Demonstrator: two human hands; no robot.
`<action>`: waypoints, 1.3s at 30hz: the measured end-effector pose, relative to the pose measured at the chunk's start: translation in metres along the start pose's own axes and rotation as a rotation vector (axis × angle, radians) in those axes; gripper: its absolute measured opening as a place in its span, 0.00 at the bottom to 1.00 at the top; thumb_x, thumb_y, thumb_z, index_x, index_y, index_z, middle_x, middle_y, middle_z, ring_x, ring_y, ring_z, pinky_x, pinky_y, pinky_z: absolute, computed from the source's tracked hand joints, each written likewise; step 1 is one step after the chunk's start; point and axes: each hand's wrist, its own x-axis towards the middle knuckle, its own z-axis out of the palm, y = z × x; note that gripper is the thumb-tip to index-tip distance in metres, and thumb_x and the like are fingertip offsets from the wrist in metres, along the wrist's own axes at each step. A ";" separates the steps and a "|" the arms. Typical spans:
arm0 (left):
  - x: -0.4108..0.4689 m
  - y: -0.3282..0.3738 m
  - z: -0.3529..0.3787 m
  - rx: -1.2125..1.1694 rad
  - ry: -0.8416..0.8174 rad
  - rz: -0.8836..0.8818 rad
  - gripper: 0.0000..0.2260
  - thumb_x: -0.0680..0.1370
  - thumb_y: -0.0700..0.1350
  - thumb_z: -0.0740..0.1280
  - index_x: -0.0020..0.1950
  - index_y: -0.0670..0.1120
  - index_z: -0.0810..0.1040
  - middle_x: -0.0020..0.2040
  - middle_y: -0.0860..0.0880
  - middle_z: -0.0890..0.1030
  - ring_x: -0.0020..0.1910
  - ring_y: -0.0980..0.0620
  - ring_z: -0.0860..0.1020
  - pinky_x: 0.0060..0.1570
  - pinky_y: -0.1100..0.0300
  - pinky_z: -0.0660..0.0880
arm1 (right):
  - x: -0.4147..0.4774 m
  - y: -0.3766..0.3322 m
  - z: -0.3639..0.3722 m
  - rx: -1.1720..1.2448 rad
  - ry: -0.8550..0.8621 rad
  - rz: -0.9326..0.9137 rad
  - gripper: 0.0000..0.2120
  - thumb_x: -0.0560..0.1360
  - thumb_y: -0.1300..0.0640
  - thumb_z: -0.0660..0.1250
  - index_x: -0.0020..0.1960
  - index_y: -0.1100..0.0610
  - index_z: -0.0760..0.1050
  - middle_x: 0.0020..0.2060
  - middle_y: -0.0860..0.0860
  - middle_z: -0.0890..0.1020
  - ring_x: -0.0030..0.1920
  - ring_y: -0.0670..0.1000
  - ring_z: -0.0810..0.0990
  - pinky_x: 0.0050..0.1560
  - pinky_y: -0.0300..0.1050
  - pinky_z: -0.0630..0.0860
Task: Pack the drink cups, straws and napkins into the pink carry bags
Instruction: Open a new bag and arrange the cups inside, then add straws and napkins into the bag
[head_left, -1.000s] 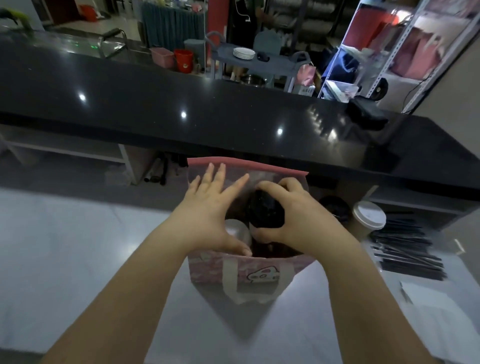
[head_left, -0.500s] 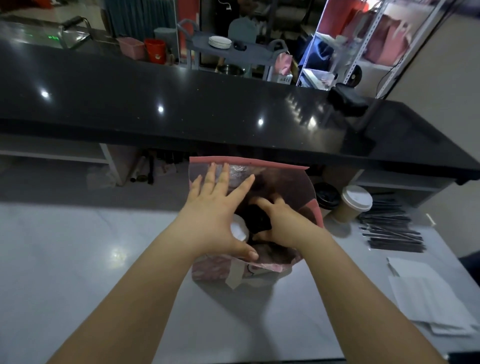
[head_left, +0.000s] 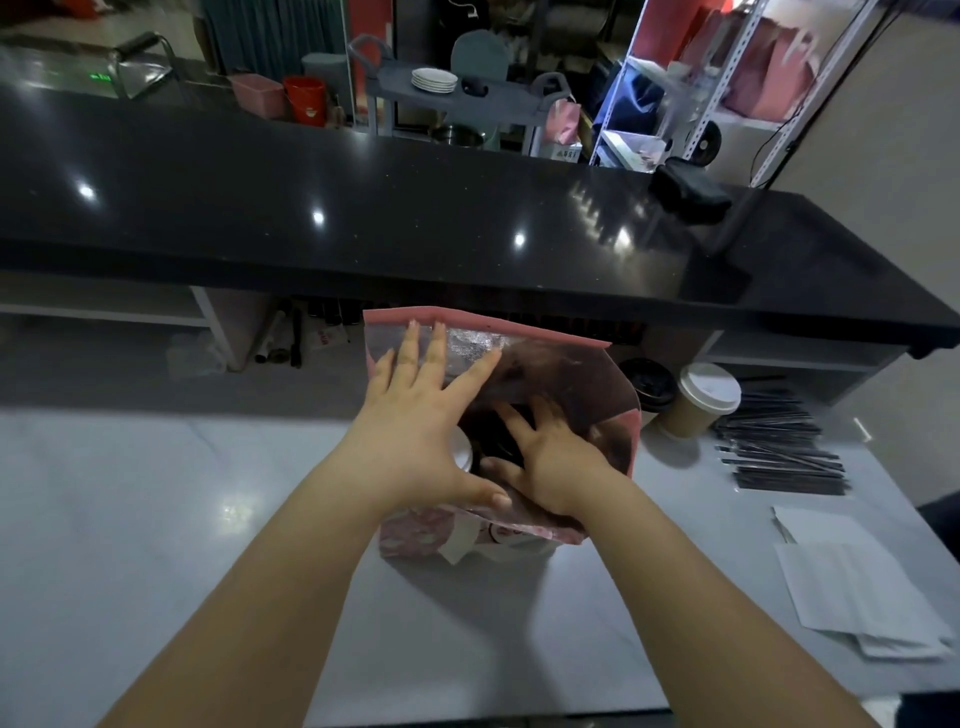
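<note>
While the left hand (head_left: 415, 441), flat with fingers (head_left: 435, 353) spread, props wide the mouth of the bag (head_left: 415, 540) on the desk (head_left: 156, 519), the right hand (head_left: 556, 462) lies over the dark cup (head_left: 498, 440) inside it; gripping or only pressing, I cannot tell. Best to seat that cup upright beside the white cup (head_left: 462, 457) before reaching for the straws (head_left: 779, 452) beyond.
</note>
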 end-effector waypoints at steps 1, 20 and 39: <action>0.000 0.000 0.001 0.005 0.004 0.000 0.58 0.58 0.78 0.65 0.73 0.66 0.29 0.77 0.45 0.29 0.73 0.46 0.24 0.73 0.46 0.33 | 0.001 -0.001 0.002 -0.026 0.008 -0.040 0.36 0.77 0.32 0.53 0.79 0.41 0.41 0.79 0.52 0.40 0.78 0.56 0.39 0.75 0.60 0.52; 0.021 0.041 -0.036 0.021 0.310 -0.013 0.24 0.76 0.58 0.66 0.72 0.56 0.70 0.63 0.54 0.76 0.65 0.50 0.70 0.62 0.50 0.68 | -0.021 0.006 -0.101 0.208 0.116 -0.233 0.23 0.76 0.45 0.66 0.70 0.43 0.69 0.66 0.44 0.75 0.64 0.49 0.75 0.61 0.52 0.75; 0.175 0.279 0.050 0.082 0.008 0.206 0.17 0.79 0.53 0.62 0.67 0.54 0.71 0.62 0.50 0.74 0.61 0.45 0.71 0.58 0.49 0.66 | -0.110 0.314 -0.094 0.364 0.479 0.205 0.21 0.72 0.58 0.72 0.62 0.43 0.76 0.55 0.40 0.79 0.57 0.44 0.76 0.58 0.45 0.75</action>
